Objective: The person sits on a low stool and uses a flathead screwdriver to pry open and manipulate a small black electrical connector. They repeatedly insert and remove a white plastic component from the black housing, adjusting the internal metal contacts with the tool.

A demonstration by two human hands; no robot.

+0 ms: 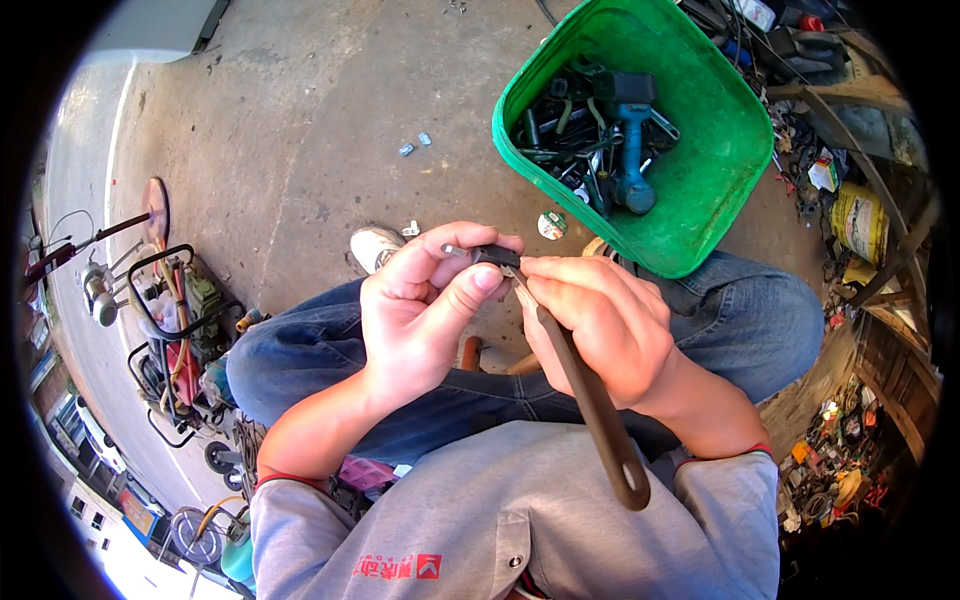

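Note:
Over my lap, my left hand (415, 315) pinches a small black block-shaped part (495, 257) between thumb and fingers. A short metal pin (454, 250) sticks out of its left side. My right hand (605, 320) is closed round the upper end of a long brown handle (592, 405) with a slot at its lower end. The handle slants down to the right across my shirt. Its narrow upper end meets the black part between my hands; whether the two are joined, I cannot tell. My right fingertips partly hide that meeting point.
A green bin (715, 130) with a blue cordless power tool (633, 160) and several hand tools stands ahead on the right. Machinery with a black tube frame (185, 320) is at the left. Scrap and a yellow bucket (858, 220) crowd the right side. A bottle cap-like disc (552, 225) lies on the concrete.

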